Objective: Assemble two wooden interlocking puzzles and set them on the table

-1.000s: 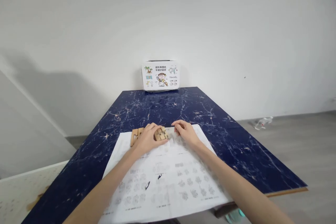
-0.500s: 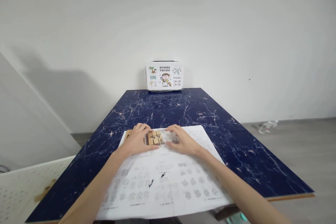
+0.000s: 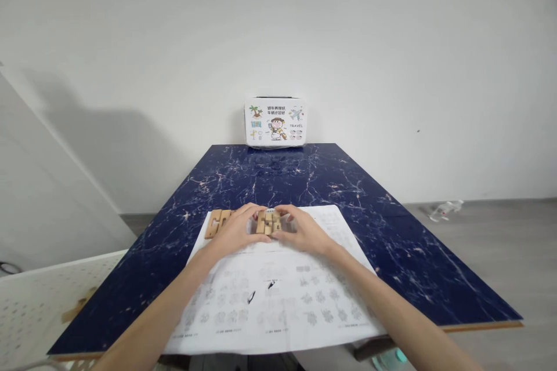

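Note:
A small cluster of light wooden puzzle blocks (image 3: pixel 268 222) sits between my hands at the far part of the printed sheet (image 3: pixel 278 269). My left hand (image 3: pixel 238 231) closes on its left side, thumb along the near edge. On the opposite side, my right hand (image 3: pixel 307 232) grips with the thumb near the front corner and fingers at the back. A dark mark shows on one block at the right. Just left of my left hand lie notched wooden pieces (image 3: pixel 216 222), partly covered by that hand.
The sheet lies on a blue marbled table (image 3: pixel 278 177). A white cartoon-printed case (image 3: pixel 275 122) stands at the back against the wall. Two small black pieces (image 3: pixel 251 297) rest on the paper. A white perforated surface (image 3: pixel 39 301) is low at the left.
My right hand has closed in on the blocks, which it stood apart from before. The cluster and my left hand have shifted right, uncovering more of the notched pieces.

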A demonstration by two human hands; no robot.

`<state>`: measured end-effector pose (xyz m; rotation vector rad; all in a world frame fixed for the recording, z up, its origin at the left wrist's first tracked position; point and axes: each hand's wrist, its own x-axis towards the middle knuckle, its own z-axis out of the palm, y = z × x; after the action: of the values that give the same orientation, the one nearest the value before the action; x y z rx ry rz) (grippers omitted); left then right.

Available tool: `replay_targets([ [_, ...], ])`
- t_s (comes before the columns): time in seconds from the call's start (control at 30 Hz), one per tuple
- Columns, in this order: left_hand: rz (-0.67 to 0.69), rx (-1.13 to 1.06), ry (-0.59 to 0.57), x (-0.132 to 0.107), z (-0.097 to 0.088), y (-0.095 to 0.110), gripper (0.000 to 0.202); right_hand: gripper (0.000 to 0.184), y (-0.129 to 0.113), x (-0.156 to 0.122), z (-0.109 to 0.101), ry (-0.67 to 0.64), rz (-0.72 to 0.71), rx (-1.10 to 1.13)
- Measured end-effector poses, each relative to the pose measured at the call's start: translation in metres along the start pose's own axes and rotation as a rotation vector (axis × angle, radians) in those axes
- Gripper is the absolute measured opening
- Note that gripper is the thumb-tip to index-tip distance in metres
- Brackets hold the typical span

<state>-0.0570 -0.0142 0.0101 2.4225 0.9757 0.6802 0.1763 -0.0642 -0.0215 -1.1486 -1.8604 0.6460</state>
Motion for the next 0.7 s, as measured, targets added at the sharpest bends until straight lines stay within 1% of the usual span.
replay_targets([
  [0.1,-0.004,-0.135,0.106,0.001,0.001,0.003,0.065,0.053,-0.003,0.003,-0.002,0.067,0.097,0.174],
  [0.17,-0.034,-0.250,0.167,0.003,0.002,0.003,0.066,0.056,-0.005,0.004,-0.003,0.086,0.135,0.289],
  [0.23,-0.088,-0.406,0.157,0.004,0.004,0.002,0.069,0.061,-0.008,0.004,-0.005,0.075,0.164,0.393],
  [0.33,-0.193,-0.648,0.093,0.004,0.006,0.002,0.074,0.068,-0.010,0.002,-0.006,0.044,0.197,0.519],
  [0.4,-0.250,-0.753,0.092,0.004,0.006,0.004,0.068,0.070,-0.011,0.001,-0.007,0.042,0.211,0.570],
  [0.47,-0.268,-0.857,0.093,0.003,0.005,0.009,0.060,0.068,-0.013,0.001,-0.008,0.056,0.225,0.574],
  [0.57,-0.262,-1.034,0.026,0.004,0.002,0.016,0.063,0.064,-0.015,0.001,-0.009,0.089,0.224,0.514],
  [0.63,-0.282,-1.097,-0.029,0.004,0.001,0.019,0.068,0.062,-0.016,0.001,-0.007,0.139,0.153,0.420],
  [0.7,-0.320,-1.148,-0.056,0.005,0.002,0.019,0.070,0.059,-0.017,-0.001,-0.004,0.212,0.017,0.264],
])
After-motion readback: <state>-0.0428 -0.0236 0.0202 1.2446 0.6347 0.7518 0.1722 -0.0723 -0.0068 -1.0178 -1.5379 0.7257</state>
